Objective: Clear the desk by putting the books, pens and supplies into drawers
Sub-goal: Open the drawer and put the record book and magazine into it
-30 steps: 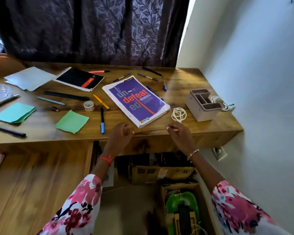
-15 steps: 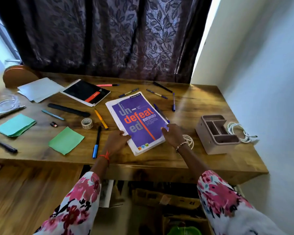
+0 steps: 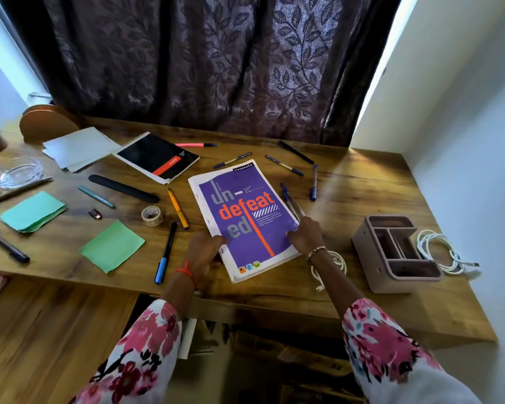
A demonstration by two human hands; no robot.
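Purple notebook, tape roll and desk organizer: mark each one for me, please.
purple notebook [image 3: 239,211], head view, centre of the cover.
tape roll [image 3: 152,222], head view, near side of the ring.
desk organizer [image 3: 370,258], head view, its left outer wall.

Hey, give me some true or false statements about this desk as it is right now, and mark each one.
1. The left hand and the right hand hold the purple notebook by its sides. True.
2. The tape roll sits inside the organizer. False: it lies on the desk beside the yellow pen.
3. The organizer holds pens. False: its compartments look empty.
4. The black notebook lies closed on the desk. True.
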